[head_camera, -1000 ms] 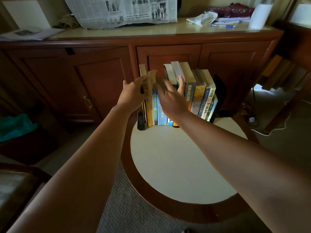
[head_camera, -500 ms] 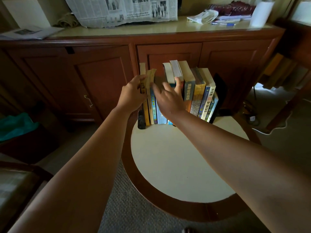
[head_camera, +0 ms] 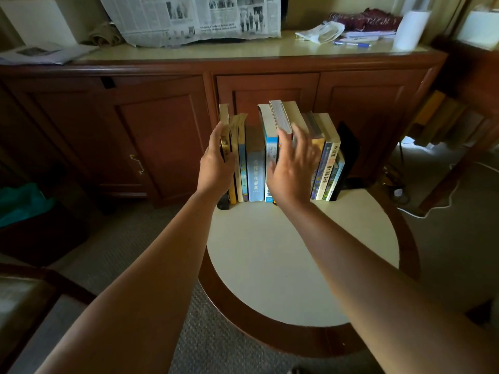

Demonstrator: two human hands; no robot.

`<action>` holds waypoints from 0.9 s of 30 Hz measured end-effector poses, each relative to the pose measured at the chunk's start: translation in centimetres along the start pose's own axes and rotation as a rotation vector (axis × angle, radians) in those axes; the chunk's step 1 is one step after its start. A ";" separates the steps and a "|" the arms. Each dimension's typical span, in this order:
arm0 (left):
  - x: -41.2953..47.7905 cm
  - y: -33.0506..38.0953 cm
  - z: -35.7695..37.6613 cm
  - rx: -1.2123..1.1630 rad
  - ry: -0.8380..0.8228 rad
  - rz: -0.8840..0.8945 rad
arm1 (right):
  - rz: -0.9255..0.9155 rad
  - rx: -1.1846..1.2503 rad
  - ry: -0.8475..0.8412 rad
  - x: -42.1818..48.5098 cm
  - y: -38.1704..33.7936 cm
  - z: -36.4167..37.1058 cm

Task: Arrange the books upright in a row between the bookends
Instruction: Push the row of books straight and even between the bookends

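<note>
A row of books stands upright along the far edge of the round table. The black left bookend shows only its foot; the black right bookend leans behind the last book. My left hand cups the leftmost yellow book, fingers hidden behind its left side. My right hand is spread flat over the spines of the middle books, holding nothing. Between the hands a grey-blue book sits lower than its neighbours. The tall books right of it tilt slightly.
A wooden cabinet stands right behind the table, with a newspaper, papers, a pen and a white roll on top. A chair arm is at lower left. A white cable lies on the carpet at right.
My right hand has shifted rightward along the spines, uncovering the grey-blue book. My left hand has slid lower on the left end of the row.
</note>
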State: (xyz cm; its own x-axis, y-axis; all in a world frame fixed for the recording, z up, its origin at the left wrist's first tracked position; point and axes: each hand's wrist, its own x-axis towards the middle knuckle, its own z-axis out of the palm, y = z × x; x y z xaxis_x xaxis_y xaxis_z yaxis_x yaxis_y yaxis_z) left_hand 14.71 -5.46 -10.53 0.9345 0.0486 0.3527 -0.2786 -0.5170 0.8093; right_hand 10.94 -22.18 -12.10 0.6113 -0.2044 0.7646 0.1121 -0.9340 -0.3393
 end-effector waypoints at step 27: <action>-1.0 0.0 1.0 0.013 0.023 -0.091 | 0.497 0.301 -0.191 -0.8 -0.7 1.4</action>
State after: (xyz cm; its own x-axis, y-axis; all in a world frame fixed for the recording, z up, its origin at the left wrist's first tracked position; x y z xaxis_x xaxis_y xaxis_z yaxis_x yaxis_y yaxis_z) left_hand 14.00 -6.34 -11.34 0.9503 0.1158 0.2890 -0.1896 -0.5210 0.8322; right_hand 11.53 -20.98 -13.24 0.7739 -0.5121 0.3727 -0.0229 -0.6107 -0.7916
